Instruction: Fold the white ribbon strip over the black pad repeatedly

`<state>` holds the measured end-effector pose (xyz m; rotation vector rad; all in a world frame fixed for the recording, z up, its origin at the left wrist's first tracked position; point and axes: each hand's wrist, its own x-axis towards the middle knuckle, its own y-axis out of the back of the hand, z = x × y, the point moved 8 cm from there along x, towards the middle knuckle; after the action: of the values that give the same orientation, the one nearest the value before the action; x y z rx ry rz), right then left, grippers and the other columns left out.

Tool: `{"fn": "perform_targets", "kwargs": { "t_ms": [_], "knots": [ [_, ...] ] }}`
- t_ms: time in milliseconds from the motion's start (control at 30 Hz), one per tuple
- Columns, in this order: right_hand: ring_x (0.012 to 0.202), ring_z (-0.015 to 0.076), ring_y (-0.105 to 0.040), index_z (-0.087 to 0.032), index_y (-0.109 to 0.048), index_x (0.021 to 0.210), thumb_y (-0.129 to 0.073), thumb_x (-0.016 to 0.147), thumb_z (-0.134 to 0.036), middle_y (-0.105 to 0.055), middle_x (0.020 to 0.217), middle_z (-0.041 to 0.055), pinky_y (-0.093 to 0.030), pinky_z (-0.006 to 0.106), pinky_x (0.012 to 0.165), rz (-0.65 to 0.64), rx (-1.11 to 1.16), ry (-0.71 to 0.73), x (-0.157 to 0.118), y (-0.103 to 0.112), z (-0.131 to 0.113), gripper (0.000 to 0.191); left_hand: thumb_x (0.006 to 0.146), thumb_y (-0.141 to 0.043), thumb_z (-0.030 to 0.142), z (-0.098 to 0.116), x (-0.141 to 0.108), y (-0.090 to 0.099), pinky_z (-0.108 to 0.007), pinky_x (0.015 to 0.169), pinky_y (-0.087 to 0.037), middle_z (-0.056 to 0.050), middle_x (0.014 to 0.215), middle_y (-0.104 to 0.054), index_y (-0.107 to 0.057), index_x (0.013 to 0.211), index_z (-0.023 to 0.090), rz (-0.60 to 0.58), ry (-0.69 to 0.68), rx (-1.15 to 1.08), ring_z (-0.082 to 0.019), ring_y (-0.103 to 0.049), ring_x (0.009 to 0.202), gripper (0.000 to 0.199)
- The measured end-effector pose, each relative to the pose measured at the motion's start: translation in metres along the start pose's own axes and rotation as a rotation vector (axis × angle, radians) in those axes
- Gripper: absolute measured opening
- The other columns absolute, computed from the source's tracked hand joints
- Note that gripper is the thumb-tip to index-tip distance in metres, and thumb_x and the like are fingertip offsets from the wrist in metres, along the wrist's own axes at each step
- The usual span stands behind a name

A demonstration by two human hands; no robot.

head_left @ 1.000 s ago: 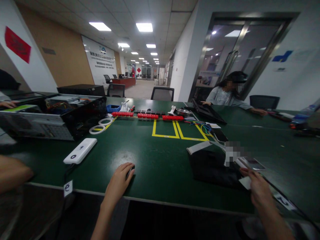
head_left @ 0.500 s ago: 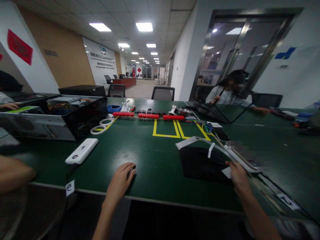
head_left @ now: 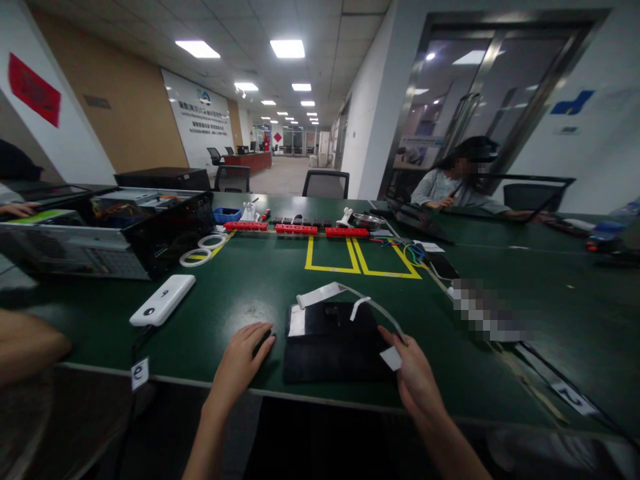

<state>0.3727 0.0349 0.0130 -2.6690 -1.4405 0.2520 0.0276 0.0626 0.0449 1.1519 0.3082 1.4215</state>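
Observation:
My right hand (head_left: 415,370) grips the right edge of a flat black panel (head_left: 330,357) just above or on the green table; whether it touches the top cannot be told. A grey ribbon cable (head_left: 320,295) arches over the panel's far side from near my right fingers. White labels (head_left: 297,321) sit on its surface, and a white tab (head_left: 391,359) sticks out by my thumb. Left of the panel, my left hand (head_left: 245,357) rests on the table, its fingers curled over a small dark thing, mostly hidden.
A white power bank (head_left: 164,300) with a cable lies left. Behind it are white rings (head_left: 196,257) and an opened computer case (head_left: 165,233). Red strips (head_left: 296,229) line the back, near yellow tape outlines (head_left: 333,269). A co-worker (head_left: 445,183) sits across; another person's arm (head_left: 30,347) is at left.
My right hand has drawn the black panel and its ribbon cable leftward to the table's middle, near my left hand, which has hardly moved. The co-worker across has raised a dark frame.

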Motion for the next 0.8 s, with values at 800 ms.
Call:
{"fn": "perform_targets", "kwargs": {
  "t_ms": [800],
  "knots": [
    [0.080,0.0227,-0.070,-0.022,-0.044,0.074,-0.073,0.069,-0.036,-0.066,0.075,-0.0028,-0.051,0.046,0.087,-0.409,0.216,0.331,-0.042,-0.055,-0.124,0.033,0.086,-0.053,0.043,0.032,0.002,0.019,-0.049,0.106,-0.031,-0.009,0.140,-0.047,-0.047,0.133,0.027,-0.053,-0.113,-0.202,-0.027,-0.043,0.128,0.051]
  ]
}}
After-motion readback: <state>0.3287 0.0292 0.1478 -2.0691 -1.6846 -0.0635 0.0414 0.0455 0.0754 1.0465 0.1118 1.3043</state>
